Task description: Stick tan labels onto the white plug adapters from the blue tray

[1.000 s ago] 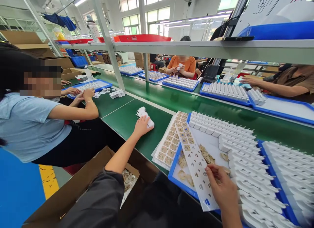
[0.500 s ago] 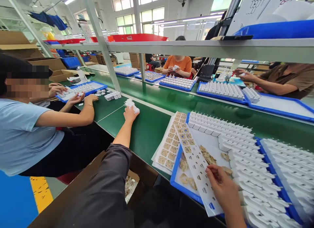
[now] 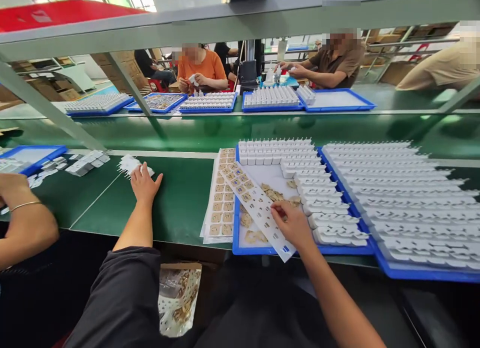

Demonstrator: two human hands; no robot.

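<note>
My left hand (image 3: 145, 185) reaches over a small cluster of white plastic parts (image 3: 129, 165) with thin pins on the green bench. Its fingers are spread and the thumb stands apart, touching the cluster or just over it. My right hand (image 3: 292, 222) is closed in a pinch at the right edge of a white backing sheet (image 3: 258, 204). Tan die-cut pieces remain on the sheet's upper end; small cutouts mark the rest. The sheet lies slanted across a blue-rimmed tray (image 3: 237, 238). Loose tan pieces (image 3: 273, 192) and rows of white housings (image 3: 318, 193) are in this tray.
A stack of tan-piece sheets (image 3: 221, 208) lies left of the tray. Another full blue tray (image 3: 393, 268) stands at right. A co-worker's arm (image 3: 26, 213) is at far left, near more white parts (image 3: 87, 163). A shelf beam (image 3: 240, 25) crosses overhead; people sit opposite.
The view has swung right and down. My left hand is still at the white cluster, its thumb more plainly spread. My right hand stays pinched at the sheet's edge.
</note>
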